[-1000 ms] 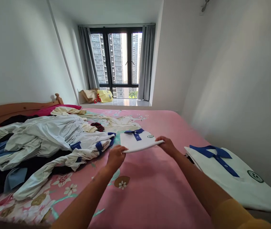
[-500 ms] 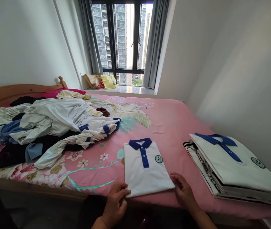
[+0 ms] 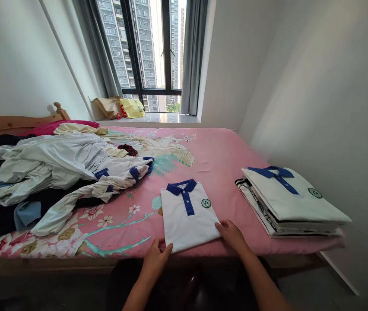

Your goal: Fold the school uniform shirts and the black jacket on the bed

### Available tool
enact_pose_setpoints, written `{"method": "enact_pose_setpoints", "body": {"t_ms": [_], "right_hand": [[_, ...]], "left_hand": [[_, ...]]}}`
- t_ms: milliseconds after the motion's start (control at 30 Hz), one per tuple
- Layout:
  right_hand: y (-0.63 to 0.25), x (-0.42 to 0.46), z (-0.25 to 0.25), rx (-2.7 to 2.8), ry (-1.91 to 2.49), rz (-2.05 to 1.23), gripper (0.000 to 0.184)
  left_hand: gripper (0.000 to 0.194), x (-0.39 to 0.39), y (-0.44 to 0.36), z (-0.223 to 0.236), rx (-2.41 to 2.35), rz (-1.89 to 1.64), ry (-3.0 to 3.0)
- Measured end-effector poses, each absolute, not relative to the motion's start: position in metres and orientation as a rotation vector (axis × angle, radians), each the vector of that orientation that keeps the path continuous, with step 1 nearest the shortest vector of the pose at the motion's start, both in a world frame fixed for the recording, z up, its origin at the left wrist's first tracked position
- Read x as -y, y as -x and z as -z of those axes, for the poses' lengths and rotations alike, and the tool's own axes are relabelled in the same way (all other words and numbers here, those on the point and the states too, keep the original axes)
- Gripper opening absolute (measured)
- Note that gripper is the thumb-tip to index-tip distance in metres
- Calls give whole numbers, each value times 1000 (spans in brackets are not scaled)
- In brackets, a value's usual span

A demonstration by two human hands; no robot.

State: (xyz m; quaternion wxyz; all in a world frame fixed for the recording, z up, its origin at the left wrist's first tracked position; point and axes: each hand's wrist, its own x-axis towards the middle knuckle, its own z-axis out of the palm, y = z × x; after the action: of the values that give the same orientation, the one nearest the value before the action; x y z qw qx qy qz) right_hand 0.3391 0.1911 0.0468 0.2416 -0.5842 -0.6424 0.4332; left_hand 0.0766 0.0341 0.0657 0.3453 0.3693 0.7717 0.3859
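Observation:
A folded white polo shirt (image 3: 187,216) with a blue collar and a round green badge lies flat near the front edge of the pink bed (image 3: 216,166). My left hand (image 3: 156,259) grips the shirt's near left corner, thumb on top. My right hand (image 3: 232,235) rests at its near right corner, fingers curled against the edge. Both forearms reach in from below.
A stack of folded clothes (image 3: 287,203), topped by another white polo, sits on the bed's right side by the wall. A heap of unfolded garments (image 3: 54,177) covers the left half. Bags (image 3: 121,108) rest on the window sill; a wooden headboard (image 3: 18,123) stands far left.
A second ago both hands held the folded shirt above the bed. It now lies flat near the front edge, hands at its near corners. The view has pulled back and tilted slightly.

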Motion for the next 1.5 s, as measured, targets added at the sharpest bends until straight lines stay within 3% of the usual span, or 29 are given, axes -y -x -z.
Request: {"method": "enact_pose_setpoints", "body": {"t_ms": [233,467,633,800,1000,1300,1433,1500], "right_hand": [[-330,-188,-47,1666,1590,-1182,41],[-330,-193,-53,1264,1452,-1709,37],[-323,-214,-64,1138,1262,-2045,32],[-310,-239,-65,1051,1080,-2251,33],[-296,-259,-64,1035,991,-2278,34],[-293,-261,-71,1103,907,-2298,52],[-294,-261,-81,1112,984,-2215,45],[-300,-259,-90,1105,1011,-2180,38]], "left_hand": [[39,-39,-91,-49,-1611,-1324,-253],[33,-51,-93,-66,-1413,-1428,-175],[42,-69,-80,-85,-1053,-1407,-180],[47,-97,-56,-90,-1048,-1355,-106],[54,-118,-46,-86,-1020,-1310,-208],[66,-112,-50,-95,-990,-1193,-314],[76,-110,-62,-110,-979,-1271,-294],[71,-105,-66,-118,-1095,-1326,-262]]}}
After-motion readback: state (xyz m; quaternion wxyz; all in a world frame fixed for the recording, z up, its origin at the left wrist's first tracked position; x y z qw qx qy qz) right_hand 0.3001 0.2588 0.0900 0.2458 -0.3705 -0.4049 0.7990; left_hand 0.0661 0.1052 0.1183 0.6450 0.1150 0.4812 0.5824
